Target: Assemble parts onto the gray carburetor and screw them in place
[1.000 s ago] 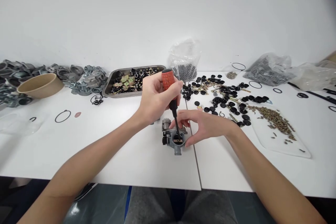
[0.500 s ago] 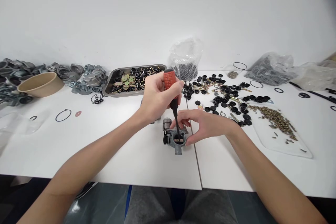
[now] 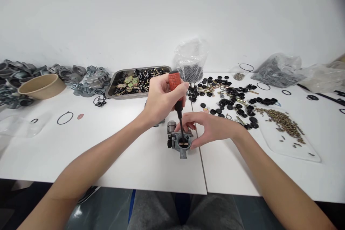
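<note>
A grey metal carburetor (image 3: 176,150) lies on the white table with its round bore facing up. My left hand (image 3: 163,97) is wrapped round the red and black handle of a screwdriver (image 3: 175,80). The shaft points down into the bore, where a thin brass-coloured plate shows; the tip's exact contact is hard to make out. My right hand (image 3: 205,129) grips the carburetor from its right side, thumb at the near rim and fingers behind it. Another grey part (image 3: 159,123) is mostly hidden behind my left wrist.
A metal tray (image 3: 111,88) of small parts stands behind my left hand. Carburetor bodies and a tan bowl (image 3: 44,88) are at left. Black caps (image 3: 229,102) lie scattered at right, beside a white tray (image 3: 277,147) with brass screws (image 3: 288,124). Plastic bags (image 3: 191,55) stand along the wall.
Almost nothing differs. The screwdriver handle has shifted very slightly to the right, while both hands keep their hold.
</note>
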Demonstrator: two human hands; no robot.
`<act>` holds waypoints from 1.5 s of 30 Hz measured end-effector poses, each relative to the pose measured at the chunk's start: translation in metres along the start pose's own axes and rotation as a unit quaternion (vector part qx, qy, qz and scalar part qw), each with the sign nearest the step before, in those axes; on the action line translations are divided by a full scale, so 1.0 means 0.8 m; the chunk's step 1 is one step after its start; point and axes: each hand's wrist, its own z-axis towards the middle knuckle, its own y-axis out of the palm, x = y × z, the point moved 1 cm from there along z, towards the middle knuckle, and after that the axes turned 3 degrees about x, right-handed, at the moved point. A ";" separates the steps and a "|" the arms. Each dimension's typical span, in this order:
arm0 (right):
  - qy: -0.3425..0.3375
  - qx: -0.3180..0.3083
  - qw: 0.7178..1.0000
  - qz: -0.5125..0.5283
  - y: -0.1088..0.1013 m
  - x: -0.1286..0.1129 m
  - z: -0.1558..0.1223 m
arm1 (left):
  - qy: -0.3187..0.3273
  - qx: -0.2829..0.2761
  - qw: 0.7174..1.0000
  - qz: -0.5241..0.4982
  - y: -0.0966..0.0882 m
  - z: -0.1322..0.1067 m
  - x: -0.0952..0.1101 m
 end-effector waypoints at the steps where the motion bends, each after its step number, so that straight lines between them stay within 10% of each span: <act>1: 0.001 0.000 1.000 0.000 0.000 0.000 0.000 | -0.001 0.000 1.000 0.000 0.000 0.000 0.001; 45: 0.019 0.000 1.000 -0.019 -0.001 -0.004 0.000 | 0.077 -0.025 0.996 0.027 0.005 -0.007 0.015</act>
